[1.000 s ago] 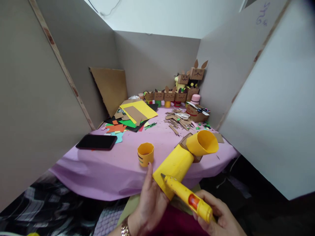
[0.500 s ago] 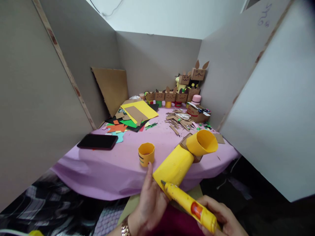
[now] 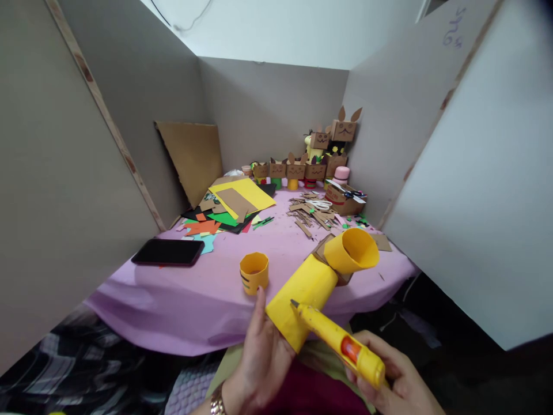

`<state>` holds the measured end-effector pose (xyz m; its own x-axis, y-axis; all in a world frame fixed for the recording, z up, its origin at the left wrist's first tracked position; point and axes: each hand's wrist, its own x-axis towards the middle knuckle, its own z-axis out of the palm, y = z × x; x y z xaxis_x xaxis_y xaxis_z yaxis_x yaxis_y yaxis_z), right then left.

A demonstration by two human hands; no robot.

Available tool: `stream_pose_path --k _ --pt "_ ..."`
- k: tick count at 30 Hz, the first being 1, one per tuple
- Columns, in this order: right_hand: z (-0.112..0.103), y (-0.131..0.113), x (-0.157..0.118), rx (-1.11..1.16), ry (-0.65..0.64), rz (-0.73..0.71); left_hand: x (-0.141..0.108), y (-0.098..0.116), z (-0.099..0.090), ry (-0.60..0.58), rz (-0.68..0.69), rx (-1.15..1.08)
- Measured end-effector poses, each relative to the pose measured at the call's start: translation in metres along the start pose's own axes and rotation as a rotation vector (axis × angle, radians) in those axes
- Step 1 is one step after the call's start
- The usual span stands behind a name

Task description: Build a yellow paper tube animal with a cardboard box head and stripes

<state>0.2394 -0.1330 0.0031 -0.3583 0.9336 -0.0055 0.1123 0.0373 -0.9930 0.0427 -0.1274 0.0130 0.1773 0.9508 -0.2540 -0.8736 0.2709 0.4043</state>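
Observation:
My left hand, a watch on its wrist, cradles the lower end of a yellow paper tube. A brown cardboard piece joins that tube to a flared yellow paper cone, whose mouth points to the right. My right hand is closed round a yellow hot glue gun with a reddish window. Its dark nozzle lies over the lower part of the tube; I cannot tell whether it touches. Just beyond my left thumb, a small yellow paper ring with dark stripes stands upright on the table.
A phone lies on the purple tablecloth at left. Behind it are coloured paper sheets and a leaning cardboard panel. Cardboard scraps, a box with scissors and cardboard animal figures stand farther back. Grey partitions enclose the table.
The glue gun's nozzle has moved slightly up and right from the tube's lower edge, over its side. My left hand keeps its hold, and the view has shifted a little.

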Motion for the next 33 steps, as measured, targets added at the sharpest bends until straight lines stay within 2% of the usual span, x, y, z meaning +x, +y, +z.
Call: stream_pose_path --k 2,6,14,20,25,29,31,33 --pt "0.007 -0.003 0.004 0.004 0.055 -0.001 0.000 0.001 -0.001 -0.004 0.004 0.012" --pt "0.014 -0.001 0.007 -0.027 0.068 0.013 0.000 0.002 0.000 -0.006 -0.021 0.041" --pt "0.004 0.008 0.004 -0.029 0.184 -0.018 -0.001 0.000 -0.002 -0.043 0.003 -0.013" --pt "0.001 0.005 0.003 -0.091 0.157 -0.036 0.000 0.001 -0.001 -0.031 0.004 -0.018" --pt "0.011 0.002 0.006 -0.067 0.142 -0.055 0.001 0.002 0.000 -0.022 -0.009 0.010" --pt "0.021 0.004 0.006 -0.054 0.053 -0.041 0.000 0.002 -0.002 -0.005 -0.002 0.015" --pt "0.022 0.005 0.006 -0.063 0.016 -0.048 -0.001 0.002 -0.002 0.001 -0.001 0.014" --pt "0.018 0.005 0.007 -0.066 0.036 -0.042 -0.002 0.001 -0.002 0.004 0.003 0.010"
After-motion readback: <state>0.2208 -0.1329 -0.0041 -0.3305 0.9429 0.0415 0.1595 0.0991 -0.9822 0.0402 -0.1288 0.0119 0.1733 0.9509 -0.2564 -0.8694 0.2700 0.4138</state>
